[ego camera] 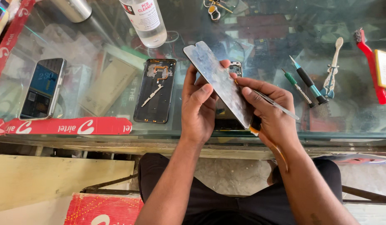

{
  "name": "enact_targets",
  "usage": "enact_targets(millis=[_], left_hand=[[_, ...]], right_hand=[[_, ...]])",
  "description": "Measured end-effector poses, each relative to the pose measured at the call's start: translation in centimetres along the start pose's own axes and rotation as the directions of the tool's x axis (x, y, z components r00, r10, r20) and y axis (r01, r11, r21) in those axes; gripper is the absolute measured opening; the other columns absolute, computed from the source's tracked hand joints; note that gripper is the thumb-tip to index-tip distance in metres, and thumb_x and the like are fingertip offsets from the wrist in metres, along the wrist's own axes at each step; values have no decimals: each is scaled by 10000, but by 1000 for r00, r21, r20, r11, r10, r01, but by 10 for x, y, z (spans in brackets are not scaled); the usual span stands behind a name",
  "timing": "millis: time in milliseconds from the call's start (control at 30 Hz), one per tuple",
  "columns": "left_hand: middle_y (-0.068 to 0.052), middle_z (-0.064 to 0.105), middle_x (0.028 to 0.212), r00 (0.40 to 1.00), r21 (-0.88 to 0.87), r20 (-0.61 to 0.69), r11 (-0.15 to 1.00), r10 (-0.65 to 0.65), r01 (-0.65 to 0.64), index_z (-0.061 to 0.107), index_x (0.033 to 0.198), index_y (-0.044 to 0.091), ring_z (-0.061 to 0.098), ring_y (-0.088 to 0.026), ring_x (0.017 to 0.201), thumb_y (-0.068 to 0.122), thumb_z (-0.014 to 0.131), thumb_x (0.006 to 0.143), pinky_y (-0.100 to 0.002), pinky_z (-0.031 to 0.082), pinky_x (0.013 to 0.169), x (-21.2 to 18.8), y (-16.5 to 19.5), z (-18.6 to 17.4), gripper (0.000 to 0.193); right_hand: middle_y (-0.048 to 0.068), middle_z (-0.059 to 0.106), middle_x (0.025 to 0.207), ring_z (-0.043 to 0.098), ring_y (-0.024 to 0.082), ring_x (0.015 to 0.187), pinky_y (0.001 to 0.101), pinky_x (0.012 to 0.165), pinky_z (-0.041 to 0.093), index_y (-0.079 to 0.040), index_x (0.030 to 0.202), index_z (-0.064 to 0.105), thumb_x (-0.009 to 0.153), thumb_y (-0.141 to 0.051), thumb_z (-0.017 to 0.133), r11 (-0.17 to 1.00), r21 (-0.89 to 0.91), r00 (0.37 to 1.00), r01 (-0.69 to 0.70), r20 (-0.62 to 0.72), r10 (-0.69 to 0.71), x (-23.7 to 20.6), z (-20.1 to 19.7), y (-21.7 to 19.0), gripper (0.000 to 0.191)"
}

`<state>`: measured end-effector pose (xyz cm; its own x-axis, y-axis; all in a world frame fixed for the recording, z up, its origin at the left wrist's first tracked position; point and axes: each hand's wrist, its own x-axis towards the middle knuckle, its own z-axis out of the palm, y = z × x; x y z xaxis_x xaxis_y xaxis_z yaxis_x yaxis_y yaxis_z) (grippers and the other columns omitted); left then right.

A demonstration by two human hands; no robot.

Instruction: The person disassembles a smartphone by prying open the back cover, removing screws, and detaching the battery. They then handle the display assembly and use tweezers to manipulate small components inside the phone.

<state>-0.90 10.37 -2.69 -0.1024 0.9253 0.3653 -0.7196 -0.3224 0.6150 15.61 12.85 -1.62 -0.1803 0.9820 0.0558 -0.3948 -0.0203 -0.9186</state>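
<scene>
While left hand (198,109) grips grey phone panel (218,82) tilted above glass table (347,112), right hand (271,111) pinches tweezers (273,103); black back cover (156,90) lies left.

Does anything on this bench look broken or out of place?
Yes. A phone back cover lies inside-up on the glass counter, detached. The left hand tilts a separated screen panel, its back blotchy, while the right hand holds tweezers to it. Nothing looks spilled.
</scene>
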Motion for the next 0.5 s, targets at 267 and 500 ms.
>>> enact_targets(millis=[267,500], left_hand=[[-144,517,1429,977,25,-187,995,103,-100,244,1606,100,600,-323,1284,143,591,996,-578,597,996,-4,-3,4,703],[-129,484,1424,965,11,-231,992,122,-123,151,1639,150,617,-345,1256,121,564,1022,-607,611,974,-2,-2,6,743]], right_hand=[[198,732,987,726,247,930,349,859,646,119,1275,675,1068,-120,477,918,207,940,339,-115,-321,-14,-7,-6,373],[234,699,951,765,264,850,315,784,657,126,1120,639,1050,92,571,808,-316,855,497,23,-518,-53,-13,-18,104]])
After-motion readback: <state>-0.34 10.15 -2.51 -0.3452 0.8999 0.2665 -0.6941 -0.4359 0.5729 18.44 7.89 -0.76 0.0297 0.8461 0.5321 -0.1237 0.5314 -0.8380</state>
